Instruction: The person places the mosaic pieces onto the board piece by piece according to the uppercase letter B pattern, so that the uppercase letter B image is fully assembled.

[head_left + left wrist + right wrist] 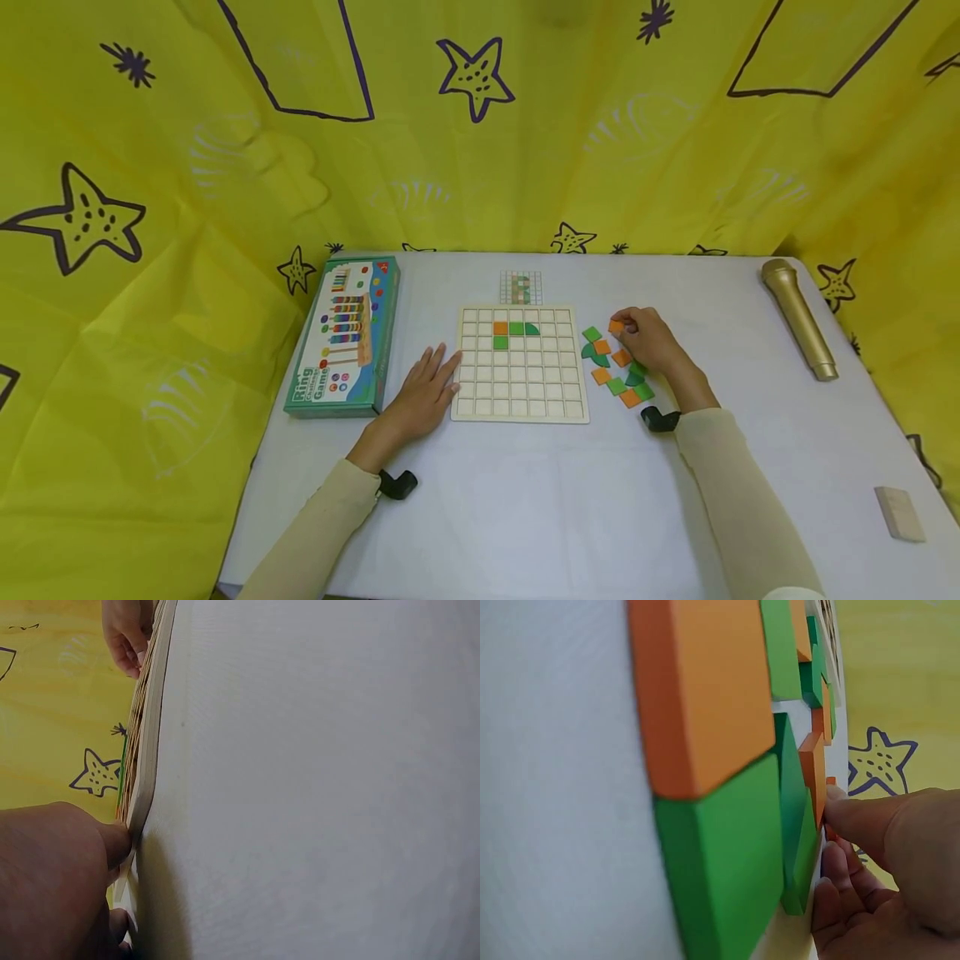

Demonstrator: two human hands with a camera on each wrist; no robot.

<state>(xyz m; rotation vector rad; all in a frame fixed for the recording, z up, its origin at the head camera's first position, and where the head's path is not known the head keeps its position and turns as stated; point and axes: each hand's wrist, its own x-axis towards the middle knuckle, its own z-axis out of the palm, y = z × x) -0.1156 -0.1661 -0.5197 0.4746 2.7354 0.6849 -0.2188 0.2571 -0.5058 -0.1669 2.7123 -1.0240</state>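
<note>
Boxed ring game (pixel 345 337), gold microphone (pixel 798 319), pale block (pixel 900 514)

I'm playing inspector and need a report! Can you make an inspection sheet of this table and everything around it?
Surface: white table
Job's things: grid board with four pieces in it; picture card beyond it; loose orange and green pieces to its right
Clutter: game box at left; gold microphone and wooden block at right
Hands: left hand touches the board's left edge; right hand pinches an orange piece
Cables: nothing seen
Surroundings: yellow curtain with starfish drawings
</note>
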